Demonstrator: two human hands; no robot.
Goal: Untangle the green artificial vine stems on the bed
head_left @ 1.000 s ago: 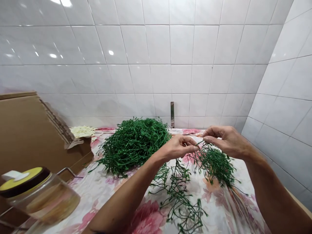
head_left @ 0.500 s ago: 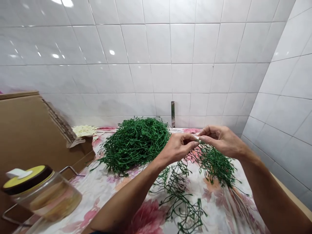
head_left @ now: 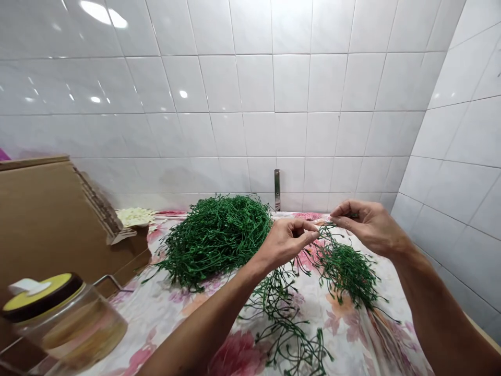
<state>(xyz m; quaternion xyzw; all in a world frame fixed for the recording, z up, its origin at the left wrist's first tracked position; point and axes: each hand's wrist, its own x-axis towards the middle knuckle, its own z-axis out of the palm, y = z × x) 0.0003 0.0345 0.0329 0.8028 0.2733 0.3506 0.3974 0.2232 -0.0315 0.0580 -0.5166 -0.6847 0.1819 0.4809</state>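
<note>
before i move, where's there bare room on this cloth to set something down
Bare floral cloth shows between the yellow-lidded jar and left forearm; a smaller patch between the loose green stems and the folds at right. Crowded: the big green stem pile, the small stem bundle, around the left hand and right hand.

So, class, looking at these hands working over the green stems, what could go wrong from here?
The stems in the large pile look tangled, so pulling one might drag others along. The loose stems lie close to the small bunch, so the two could get mixed. The left forearm passes near the pile and might brush stems out of place.
</note>
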